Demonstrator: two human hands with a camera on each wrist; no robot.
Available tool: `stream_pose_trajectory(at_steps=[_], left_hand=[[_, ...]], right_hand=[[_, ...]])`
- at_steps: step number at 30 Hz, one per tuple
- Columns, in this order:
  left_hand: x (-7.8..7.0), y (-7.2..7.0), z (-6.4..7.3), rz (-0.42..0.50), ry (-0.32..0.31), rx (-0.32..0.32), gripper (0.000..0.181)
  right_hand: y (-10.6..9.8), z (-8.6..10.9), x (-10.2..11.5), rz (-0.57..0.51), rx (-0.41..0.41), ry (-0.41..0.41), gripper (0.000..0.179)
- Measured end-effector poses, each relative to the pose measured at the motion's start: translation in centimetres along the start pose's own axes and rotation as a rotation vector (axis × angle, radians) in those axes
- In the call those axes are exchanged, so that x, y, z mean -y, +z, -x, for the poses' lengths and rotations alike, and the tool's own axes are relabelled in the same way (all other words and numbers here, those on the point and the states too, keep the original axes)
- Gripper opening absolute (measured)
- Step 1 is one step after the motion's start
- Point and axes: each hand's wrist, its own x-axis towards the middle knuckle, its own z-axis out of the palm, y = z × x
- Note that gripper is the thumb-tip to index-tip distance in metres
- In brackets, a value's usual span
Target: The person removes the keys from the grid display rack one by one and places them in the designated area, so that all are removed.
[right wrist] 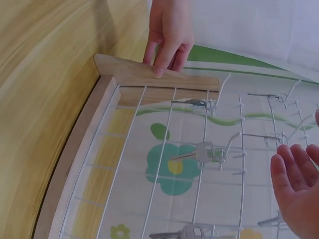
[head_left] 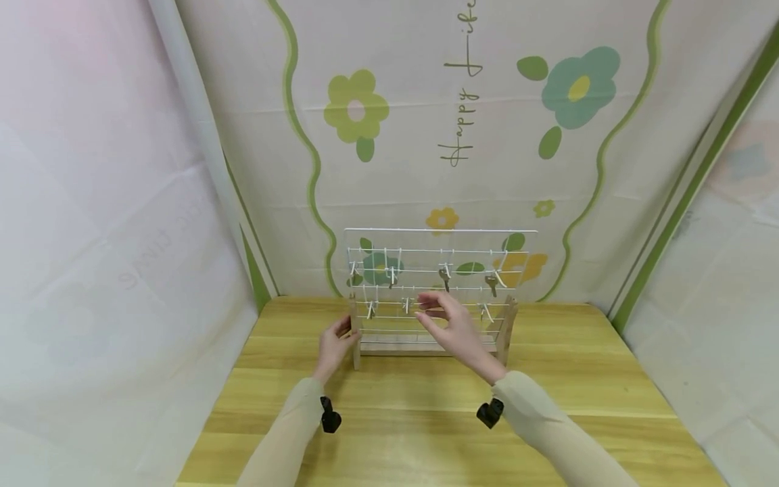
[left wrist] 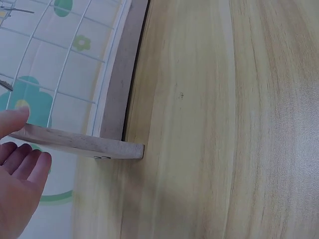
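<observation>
A white wire grid rack [head_left: 441, 230] stands upright in a wooden stand [head_left: 426, 349]. Several metal keys [right wrist: 203, 152] hang from white hooks on the wire, in two rows. My left hand [head_left: 333, 347] pinches the stand's left side post [left wrist: 79, 141], thumb on one side and fingers on the other. My right hand [head_left: 455, 329] hovers before the rack's lower row, its fingers bent and parted from the thumb. Nothing shows between them. Near its fingertips in the head view hangs a lower-row key [head_left: 406, 306]. In the right wrist view, my right hand lies at the right edge, partly cut off.
The rack stands toward the back of a wood-grain table [head_left: 414, 419]. Behind it hangs a white curtain [head_left: 414, 176] with printed flowers, and more white cloth [head_left: 109, 270] closes off both sides. A dark camera [head_left: 489, 412] sits on each wrist.
</observation>
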Motion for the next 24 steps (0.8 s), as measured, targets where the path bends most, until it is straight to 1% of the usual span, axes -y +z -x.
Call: stream_pose_trajectory(at_steps=[7, 10, 12, 17, 19, 24], left_hand=[[0.0, 0.0, 0.3, -0.041, -0.001, 0.001, 0.048], [0.0, 0.0, 0.4, -0.037, -0.012, 0.002, 0.048], [0.1, -0.1, 0.4, -0.036, -0.014, 0.004, 0.046], [0.4, -0.1, 0.4, -0.013, -0.006, 0.009, 0.044], [0.4, -0.1, 0.3, -0.011, 0.005, 0.007, 0.044], [0.6, 0.0, 0.1, -0.029, 0.028, -0.007, 0.042]], right_hand=[[1.6, -0.9, 0.1, -0.036, 0.005, -0.008, 0.033], [2.4, -1.3, 0.2, -0.052, 0.011, -0.005, 0.033], [2.7, -1.4, 1.4, -0.055, 0.015, -0.009, 0.032], [3.8, -1.8, 1.4, -0.062, 0.015, -0.005, 0.03], [4.6, -2.0, 0.3, -0.066, 0.011, 0.001, 0.03], [5.5, -2.2, 0.4, -0.071, 0.012, 0.006, 0.031]])
